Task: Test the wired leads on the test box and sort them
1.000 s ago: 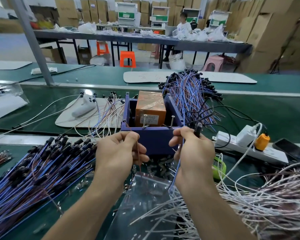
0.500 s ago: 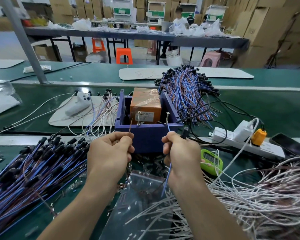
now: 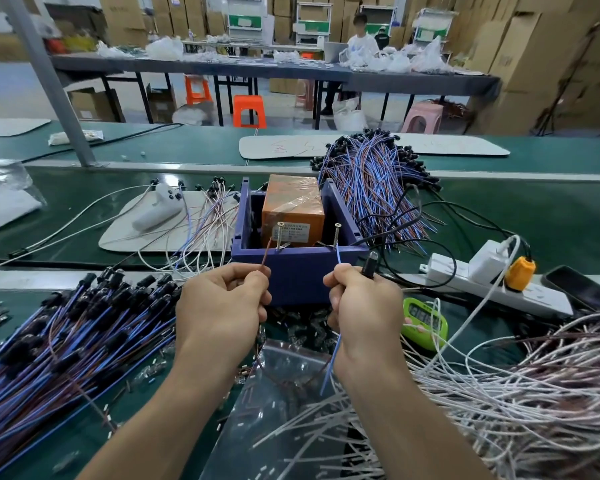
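"At the near wall of the purple test box (image 3: 298, 275), what have those hands got?"

"One wire each. The left hand (image 3: 222, 306) has its fingers curled, thumb and forefinger pinching a brown lead (image 3: 266, 252) whose tip slants up to the foot of the left screw (image 3: 279, 233). The right hand (image 3: 364, 306) is clenched round a blue lead (image 3: 338, 258), whose end stands at the foot of the right screw (image 3: 336, 233). Whether either tip touches metal, I can't tell."

"And the dark bit?"

"A black connector (image 3: 369, 265), poking up out of the right fist beside the blue lead. Both wires hang below the hands, over a clear plastic bag (image 3: 284, 393)."

"Inside the box?"

"An orange unit (image 3: 291, 209) wrapped in film, behind the screws."

"Round about?"

"Heaps. Blue and brown leads (image 3: 66, 334) with black ends lie on the left, a second heap (image 3: 371, 181) behind the box, and white wires (image 3: 516, 393) on the right. A green timer (image 3: 425, 322) sits just beside the right hand, near a white power strip (image 3: 482, 285)."
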Demonstrator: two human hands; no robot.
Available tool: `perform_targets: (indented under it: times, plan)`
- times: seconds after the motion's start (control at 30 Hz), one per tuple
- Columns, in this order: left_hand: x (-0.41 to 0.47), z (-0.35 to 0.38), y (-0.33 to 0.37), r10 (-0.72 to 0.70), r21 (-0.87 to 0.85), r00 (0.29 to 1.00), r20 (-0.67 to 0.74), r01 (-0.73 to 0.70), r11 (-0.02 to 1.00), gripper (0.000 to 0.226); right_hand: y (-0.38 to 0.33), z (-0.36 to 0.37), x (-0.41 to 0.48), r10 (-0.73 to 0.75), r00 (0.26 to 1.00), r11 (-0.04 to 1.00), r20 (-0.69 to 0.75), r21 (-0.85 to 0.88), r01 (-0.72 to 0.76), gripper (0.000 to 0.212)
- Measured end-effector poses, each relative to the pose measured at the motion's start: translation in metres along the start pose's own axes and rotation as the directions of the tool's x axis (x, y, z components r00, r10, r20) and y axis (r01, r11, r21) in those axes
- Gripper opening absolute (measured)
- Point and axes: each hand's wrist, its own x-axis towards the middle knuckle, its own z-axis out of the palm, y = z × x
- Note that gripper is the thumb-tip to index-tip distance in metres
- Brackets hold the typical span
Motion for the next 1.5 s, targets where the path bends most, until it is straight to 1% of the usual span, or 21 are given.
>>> perform_targets:
  times: [0.37,0.77,0.83,0.97,1.03,1.07,1.1,1.13,1.17,1.2,1.23,1.27,1.3,1.33,1.37,1.4,1.43,1.47,1.5]
  plan:
    - [0.001,0.001,-0.002,0.005,0.014,1.000,0.025,-0.005,1.000,0.032,0.001,0.004,-0.004,-0.020,1.000,1.000,-0.011,-0.007,0.020,0.044]
    - [-0.001,0.005,-0.004,0.013,0.065,0.999,0.046,-0.016,0.998,0.035,0.001,0.005,-0.003,0.016,0.999,1.000,-0.043,0.025,-0.015,0.037]
    - [-0.002,0.004,-0.004,0.018,0.052,1.000,0.024,-0.019,0.998,0.034,0.001,0.006,-0.003,0.015,0.998,0.999,-0.055,0.032,-0.013,0.036]
    - [-0.002,0.001,0.004,-0.012,-0.041,0.995,-0.100,0.008,0.999,0.022,-0.003,0.004,-0.003,-0.026,0.993,0.998,-0.112,0.051,0.032,0.043]
    - [-0.004,0.000,0.010,-0.028,-0.079,0.992,-0.121,0.019,0.997,0.020,-0.009,0.001,-0.004,-0.055,0.989,0.997,-0.138,0.047,0.062,0.036]
    - [-0.005,-0.002,0.011,0.008,-0.017,0.990,-0.140,-0.010,1.000,0.019,-0.012,0.000,-0.005,-0.062,0.989,0.997,-0.135,0.041,0.068,0.028]
    - [-0.004,-0.004,0.012,0.089,0.151,0.983,-0.158,-0.065,0.986,0.022,-0.015,0.000,-0.007,-0.067,0.991,0.997,-0.119,0.033,0.071,0.021]
    - [-0.004,-0.008,0.015,0.198,0.406,0.967,-0.161,-0.118,0.906,0.025,-0.018,-0.001,-0.009,-0.073,0.993,0.997,-0.094,0.018,0.075,0.017]
    - [-0.003,-0.014,0.018,0.307,0.677,0.943,-0.132,-0.141,0.722,0.026,-0.019,-0.001,-0.012,-0.087,0.994,0.996,-0.063,-0.005,0.087,0.015]
    - [-0.002,-0.019,0.025,0.356,0.859,0.932,-0.072,-0.123,0.497,0.024,-0.020,-0.001,-0.016,-0.116,0.993,0.993,-0.030,-0.036,0.115,0.016]
    - [0.000,-0.025,0.033,0.324,0.946,0.946,-0.016,-0.091,0.312,0.028,-0.021,-0.001,-0.019,-0.158,0.987,0.985,0.005,-0.073,0.158,0.017]
    - [0.003,-0.032,0.041,0.247,0.983,0.969,0.012,-0.056,0.173,0.037,-0.022,-0.001,-0.022,-0.203,0.978,0.971,0.044,-0.121,0.207,0.018]
    - [0.006,-0.042,0.048,0.165,0.996,0.986,0.033,-0.045,0.072,0.044,-0.023,0.000,-0.024,-0.238,0.966,0.949,0.100,-0.189,0.254,0.020]
    - [0.008,-0.054,0.053,0.089,0.998,0.994,0.061,-0.062,0.004,0.050,-0.025,0.000,-0.026,-0.253,0.951,0.916,0.176,-0.272,0.294,0.019]
    - [0.008,-0.065,0.058,0.007,0.995,0.995,0.100,-0.099,-0.020,0.053,-0.026,0.001,-0.028,-0.242,0.935,0.870,0.260,-0.368,0.328,0.018]
    - [0.005,-0.074,0.063,-0.086,0.991,0.987,0.135,-0.136,-0.012,0.056,-0.027,0.002,-0.030,-0.214,0.918,0.806,0.333,-0.471,0.359,0.020]
    - [0.000,-0.079,0.070,-0.146,0.986,0.975,0.165,-0.163,0.023,0.057,-0.027,0.002,-0.031,-0.181,0.903,0.738,0.390,-0.553,0.387,0.026]
    - [-0.007,-0.081,0.076,-0.138,0.979,0.969,0.203,-0.196,0.065,0.050,-0.026,0.002,-0.032,-0.153,0.892,0.693,0.426,-0.597,0.404,0.033]
    - [-0.013,-0.081,0.081,-0.052,0.963,0.966,0.254,-0.247,0.107,0.038,-0.025,0.002,-0.033,-0.134,0.886,0.687,0.443,-0.603,0.406,0.038]
